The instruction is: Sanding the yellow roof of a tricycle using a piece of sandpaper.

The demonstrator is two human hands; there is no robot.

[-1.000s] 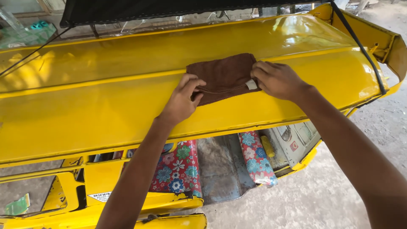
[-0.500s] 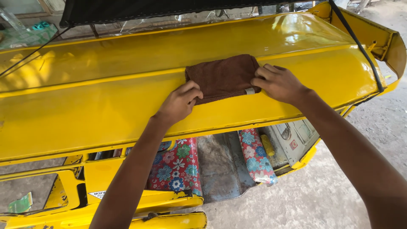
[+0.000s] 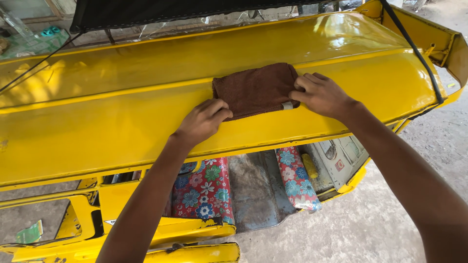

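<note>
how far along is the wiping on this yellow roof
Done: the yellow roof panel already looks glossy, with bright reflections near the far end. In hand: both hands press a folded brown cloth flat on the middle ridge, left hand at its near corner, right hand at its edge. Left: I can't tell which areas remain unwiped.

Floral seat covers (image 3: 204, 187), black strap (image 3: 414, 48)
</note>
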